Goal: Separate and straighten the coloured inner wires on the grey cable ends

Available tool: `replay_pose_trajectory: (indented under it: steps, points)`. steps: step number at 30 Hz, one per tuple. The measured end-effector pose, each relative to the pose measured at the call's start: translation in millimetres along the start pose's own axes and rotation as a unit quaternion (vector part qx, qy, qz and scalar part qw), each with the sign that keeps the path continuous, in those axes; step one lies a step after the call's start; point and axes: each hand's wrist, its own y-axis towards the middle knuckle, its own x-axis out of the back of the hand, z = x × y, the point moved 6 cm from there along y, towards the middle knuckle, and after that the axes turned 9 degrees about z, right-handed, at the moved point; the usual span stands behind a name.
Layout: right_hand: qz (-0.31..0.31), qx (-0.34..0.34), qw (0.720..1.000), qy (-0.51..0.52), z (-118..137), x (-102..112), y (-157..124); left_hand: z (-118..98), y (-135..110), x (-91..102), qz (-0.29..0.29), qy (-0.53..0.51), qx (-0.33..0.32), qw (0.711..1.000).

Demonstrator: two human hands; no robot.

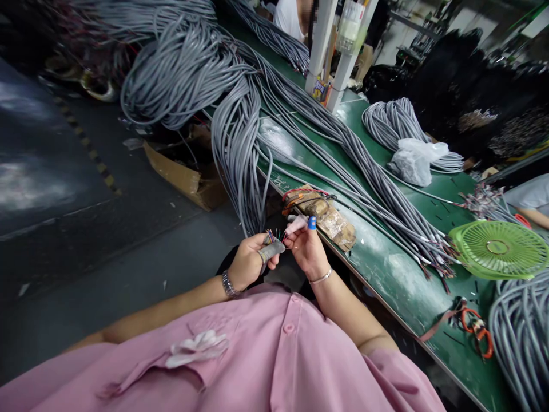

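My left hand (249, 261) is closed around the end of a multi-core cable, its thumb covered in grey wrapping. Thin coloured wires (270, 235) fan out above that thumb. Facing it, my right hand (307, 250) pinches some of the same wires, with a pale pink cover on one finger and a blue one on another. The cable's jacket is mostly hidden by my hands. Just beyond them, on the table's edge, lies a tape-wrapped wooden block (332, 220) with red and black leads beside it.
Grey cables (364, 154) run along the green table (398, 274), and a large bundle (184, 74) hangs over its left edge. A green fan (497, 247) and orange-handled scissors (484, 337) are at right. An open cardboard box (180, 180) stands below. Other people sit across the table.
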Motion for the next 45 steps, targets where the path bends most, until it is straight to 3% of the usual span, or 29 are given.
replay_pose_trajectory:
  steps: [16, 26, 31, 40, 45]
  points:
    - [0.011, 0.026, 0.998, -0.049, 7.9, -2.1, -8.3, -2.2, 2.8, -3.2, -0.058, -0.053, 0.007, 0.997]
    - [0.007, 0.035, 0.999, -0.038, 9.9, -6.5, -8.5, 5.4, 5.1, -5.3, -0.049, -0.051, 0.021, 0.997]
    - [-0.001, 0.017, 1.0, -0.023, 6.0, -2.5, -8.7, 2.1, 0.0, -0.5, -0.06, -0.045, -0.002, 0.997]
    - [0.011, 0.019, 0.999, -0.045, 8.2, -8.7, -12.1, -23.9, -11.2, 17.2, -0.099, 0.087, -0.09, 0.987]
    - [0.009, 0.014, 0.999, -0.038, 7.6, -8.7, -12.3, -42.5, -11.9, 16.6, -0.111, 0.242, -0.138, 0.954]
